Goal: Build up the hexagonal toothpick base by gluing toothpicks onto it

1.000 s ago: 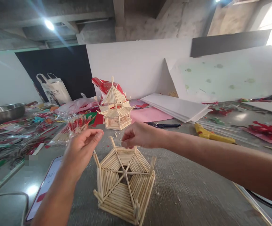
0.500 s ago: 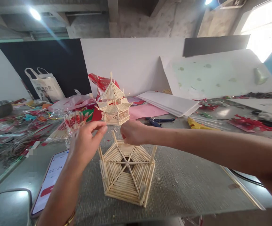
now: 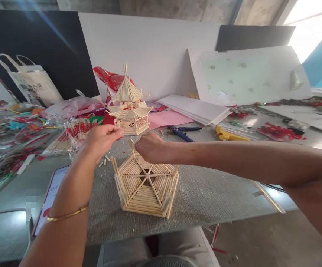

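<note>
A hexagonal base (image 3: 141,200) of thin wooden sticks lies on the grey table, with short upright posts at its corners and spokes meeting over a dark central gap. My left hand (image 3: 101,139) hovers beyond its back left side, thumb and fingertips pinched together; anything between them is too small to make out. Over the back edge, beside the back post (image 3: 131,146), my right hand (image 3: 151,148) is closed, knuckles up. Its fingertips are hidden, so what it grips does not show. Behind both hands stands a finished-looking stick pagoda (image 3: 131,115) with two roof tiers.
Blue-handled pliers (image 3: 184,132) and a yellow glue gun (image 3: 229,134) lie behind my right arm. Bundled sticks in plastic (image 3: 75,135) are at left, above a phone (image 3: 52,189). White boards (image 3: 194,107) lie at the back. Small stick offcuts (image 3: 105,161) are scattered near the base.
The view has tilted downward, so the table edge and my lap now show. Both hands stay in nearly the same place relative to the base, still closed.
</note>
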Tool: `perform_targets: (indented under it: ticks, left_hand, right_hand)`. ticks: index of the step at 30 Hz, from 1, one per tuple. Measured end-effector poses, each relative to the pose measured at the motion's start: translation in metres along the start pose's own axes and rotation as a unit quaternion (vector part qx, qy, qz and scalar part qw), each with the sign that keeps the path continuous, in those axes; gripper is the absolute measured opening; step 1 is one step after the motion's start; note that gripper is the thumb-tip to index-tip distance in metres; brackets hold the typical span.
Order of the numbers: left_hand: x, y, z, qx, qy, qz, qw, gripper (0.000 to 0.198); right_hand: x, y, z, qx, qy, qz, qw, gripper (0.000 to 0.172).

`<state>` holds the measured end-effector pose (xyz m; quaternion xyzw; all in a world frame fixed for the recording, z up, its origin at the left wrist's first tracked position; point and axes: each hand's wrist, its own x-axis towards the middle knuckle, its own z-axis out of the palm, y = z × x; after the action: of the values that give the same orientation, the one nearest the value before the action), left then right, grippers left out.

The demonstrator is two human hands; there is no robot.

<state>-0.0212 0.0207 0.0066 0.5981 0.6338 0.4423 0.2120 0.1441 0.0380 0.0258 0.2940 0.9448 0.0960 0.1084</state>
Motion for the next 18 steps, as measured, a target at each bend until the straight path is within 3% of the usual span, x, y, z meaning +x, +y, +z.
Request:
perform_targets:
  ticks: [9,18]
  left_hand:
    - [0.020,-0.008,0.012,-0.048,-0.106,-0.047,0.992,0.028]
    - [0.030,-0.025,0.026,-0.093,-0.224,-0.063,0.968,0.016]
  right_hand:
    - [0.002,0.004,-0.003,0.062,-0.025,0.016,0.998,0.022]
    - [0.010,0.007,0.006,0.067,0.014,0.006,0.998,0.027]
